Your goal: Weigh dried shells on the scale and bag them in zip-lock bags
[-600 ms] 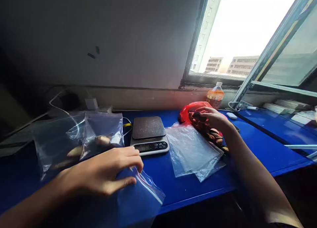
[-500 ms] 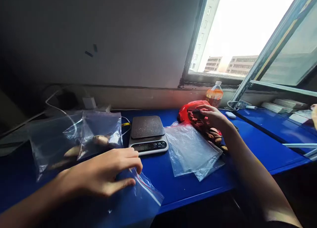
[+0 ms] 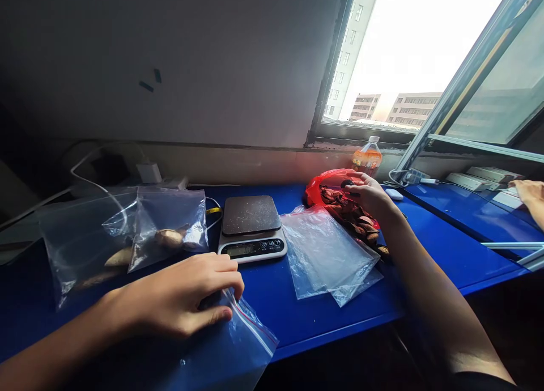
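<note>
two hands at work: our left hand [image 3: 178, 297] presses flat, open, on a zip bag [image 3: 238, 340]; our right hand [image 3: 369, 194] pinches a nut [image 3: 346, 183] over the red bag [image 3: 323, 188].

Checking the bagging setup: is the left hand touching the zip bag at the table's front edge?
Touching. The head view shows the left hand lying flat on the zip bag, thumb and fingertips pressing its clear plastic near the red seal strip.

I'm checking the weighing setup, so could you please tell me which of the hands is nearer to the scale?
Left. The left hand rests on a zip bag just before the scale; the right hand is off at the red bag.
</note>
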The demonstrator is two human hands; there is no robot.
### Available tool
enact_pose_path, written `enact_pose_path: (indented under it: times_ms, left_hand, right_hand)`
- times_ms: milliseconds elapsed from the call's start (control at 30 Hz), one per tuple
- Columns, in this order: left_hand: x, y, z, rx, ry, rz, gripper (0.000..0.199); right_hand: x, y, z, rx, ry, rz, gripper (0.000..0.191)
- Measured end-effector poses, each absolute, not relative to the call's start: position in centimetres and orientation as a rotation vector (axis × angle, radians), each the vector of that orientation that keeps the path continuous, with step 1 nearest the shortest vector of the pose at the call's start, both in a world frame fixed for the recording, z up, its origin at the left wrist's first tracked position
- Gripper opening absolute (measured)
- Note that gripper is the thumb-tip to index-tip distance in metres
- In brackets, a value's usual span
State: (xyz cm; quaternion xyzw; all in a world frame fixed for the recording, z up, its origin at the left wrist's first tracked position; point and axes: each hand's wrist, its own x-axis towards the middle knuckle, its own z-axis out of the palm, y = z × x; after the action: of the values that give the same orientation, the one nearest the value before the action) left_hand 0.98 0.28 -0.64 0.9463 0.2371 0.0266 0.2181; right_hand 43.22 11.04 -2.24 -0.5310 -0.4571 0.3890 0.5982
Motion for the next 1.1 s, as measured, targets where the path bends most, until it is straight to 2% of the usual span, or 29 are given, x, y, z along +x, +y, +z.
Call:
enact_pose_path:
  times_ms: [400,533,667,733,900,1100]
  left_hand:
    - [0.0,-0.5,0.8,2.605,0.751,-0.082,0.014]
    - [0.4,-0.6,0.4,2.611,0.729,-0.051,0.016]
    - [0.6,-0.9,0.6,2.619,0.751,-0.050,0.016]
    - [0.8,-1.0,0.8,2.630,0.774,-0.068,0.014]
    - [0.9,-0.9,0.9,2.649,0.768,-0.082,0.012]
    - [0.8,-0.9,0.9,2.694,0.779,-0.076,0.010]
  right_hand:
    - [42.5,10.4,-2.3,-1.440,-1.289,0.687,0.039]
    - [41.5,9.8,-1.7,-1.353,-1.339,0.609,0.037]
    - [36.7,8.2,-0.1,-1.195,-1.672,0.501,0.036]
    - [32.8,7.5,0.2,-1.159,-1.920,0.341,0.034]
    - [24.2,7.3,-1.1,-0.925,-2.517,-0.107,0.053]
    - [21.7,8.9,-2.6,-0.959,-2.614,-0.252,0.043]
